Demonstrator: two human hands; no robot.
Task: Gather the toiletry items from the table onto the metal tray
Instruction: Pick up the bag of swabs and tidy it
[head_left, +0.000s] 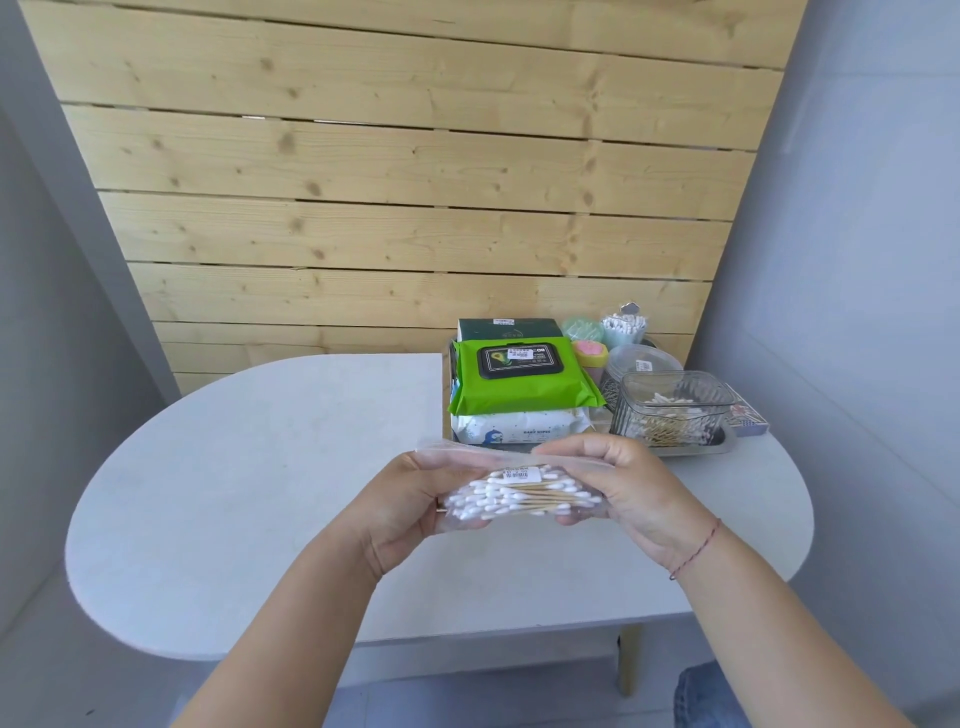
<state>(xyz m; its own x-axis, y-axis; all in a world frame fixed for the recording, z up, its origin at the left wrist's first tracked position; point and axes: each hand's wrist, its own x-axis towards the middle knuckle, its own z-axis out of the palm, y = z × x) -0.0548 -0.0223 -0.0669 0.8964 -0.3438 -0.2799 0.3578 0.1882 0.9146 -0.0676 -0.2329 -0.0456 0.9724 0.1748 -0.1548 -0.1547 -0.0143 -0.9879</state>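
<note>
I hold a clear plastic bag of cotton swabs (519, 493) with wooden sticks above the middle of the table. My left hand (410, 509) grips its left end and my right hand (628, 488) grips its right end. Just behind it, the metal tray (701, 449) sits at the table's back right. On the tray lie a green wipes pack (519, 384) stacked over a white baby wipes pack (519, 426), a dark green box (509, 328), a ribbed clear container of swabs (670, 410), a round clear tub (644, 361) and a cup of swabs (623, 325).
The white oval table (249, 499) stands against a wooden slat wall (395, 208). A small patterned box (745, 418) lies at the tray's right edge. A pink and green object (589, 353) stands behind the wipes. A wooden table leg (629, 660) shows below.
</note>
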